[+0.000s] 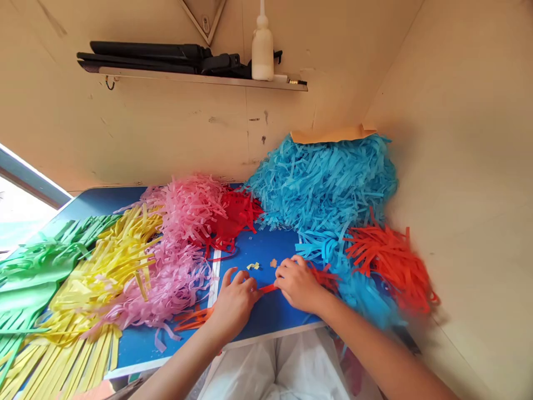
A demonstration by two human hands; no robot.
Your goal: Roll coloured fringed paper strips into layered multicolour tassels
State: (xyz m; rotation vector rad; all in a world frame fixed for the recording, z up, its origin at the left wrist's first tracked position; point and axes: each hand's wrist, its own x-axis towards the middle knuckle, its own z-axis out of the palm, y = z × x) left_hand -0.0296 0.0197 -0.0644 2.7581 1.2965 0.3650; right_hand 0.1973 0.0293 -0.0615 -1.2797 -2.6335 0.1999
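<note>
Between my two hands stretches a twisted orange-red tissue paper strip (267, 289), low over the blue table. My left hand (238, 297) has its fingers curled on the strip's left end, and orange fringe (194, 319) spreads out beside the wrist. At the other end, my right hand (296, 282) pinches the strip, with red fringe (327, 278) coming out behind it. Small yellow paper scraps (253, 266) and a brownish scrap (273, 263) lie just beyond my fingers.
On the blue table (270, 244), green (37, 272), yellow (112, 250), pink (194, 205) and lilac fringe (166, 278) lie leftward. A big blue fringe pile (328, 178) and red fringe (391, 261) are rightward. Above, a wall shelf (200, 79) holds a white bottle (262, 53) and black flat irons (150, 55).
</note>
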